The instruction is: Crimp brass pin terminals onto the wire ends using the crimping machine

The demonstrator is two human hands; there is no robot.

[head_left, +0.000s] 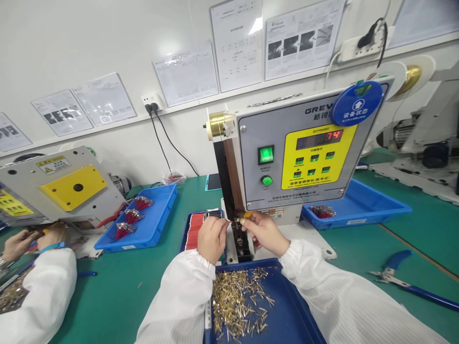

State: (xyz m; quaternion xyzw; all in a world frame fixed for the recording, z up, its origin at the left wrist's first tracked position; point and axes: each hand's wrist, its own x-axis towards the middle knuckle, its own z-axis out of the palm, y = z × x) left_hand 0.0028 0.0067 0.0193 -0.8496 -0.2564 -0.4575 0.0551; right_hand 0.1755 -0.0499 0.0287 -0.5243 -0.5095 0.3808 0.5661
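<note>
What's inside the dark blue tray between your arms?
The dark blue tray holds a messy pile of small brass-coloured metal terminals. The tray floor underneath the pile is covered, so it can't be seen.

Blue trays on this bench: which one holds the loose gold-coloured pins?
The dark blue tray right below the person's left hand and right hand. Its gold-coloured pins lie scattered loose; brighter blue trays either side hold bundled red wires.

White smock sleeves (344, 291), seemingly elastic cuffs (287, 251).
</note>
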